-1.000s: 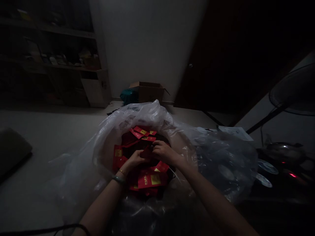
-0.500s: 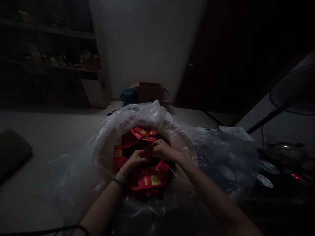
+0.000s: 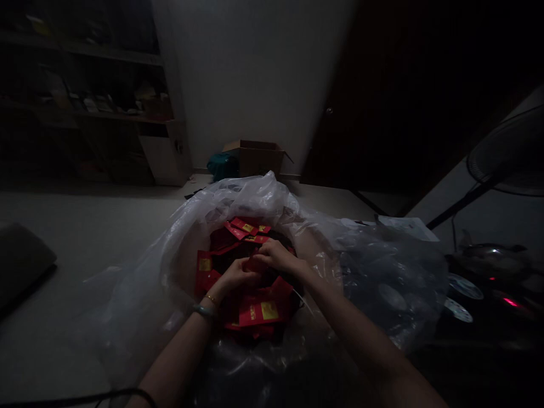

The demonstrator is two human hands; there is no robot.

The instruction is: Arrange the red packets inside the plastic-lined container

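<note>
A: Start with the hands. What do they have?

B: The left hand [image 3: 235, 275], near the centre of the frame, seems to grip a small red packet [image 3: 255, 264] between thumb and fingers. The right hand [image 3: 276, 256] has its fingertips at the upper right of that packet; the dimness hides whether they pinch it or only touch.

A: So which hand is nearer?

B: Neither, really. The packet lies right between them, up and right of the left hand's thumb, down and left of the right hand's fingers.

A: And its long axis?

B: I can't tell; fingers and shadow cover too much of it.

A: What's just around it?

B: More red packets. One with a gold patch [image 3: 258, 310] lies just below the hands, another [image 3: 204, 265] is left of them, and a few [image 3: 244, 226] overlap above.

A: Where are the edges?

B: A clear plastic bag [image 3: 267, 187] rings the pile. Its mouth spreads wider than both hands together, crumpled high at the top, with both forearms crossing its lower side.

A: Beyond that?

B: A cardboard box [image 3: 260, 158] at upper centre, pale floor [image 3: 97, 226] at left, and two plates [image 3: 465, 287] at far right.
</note>
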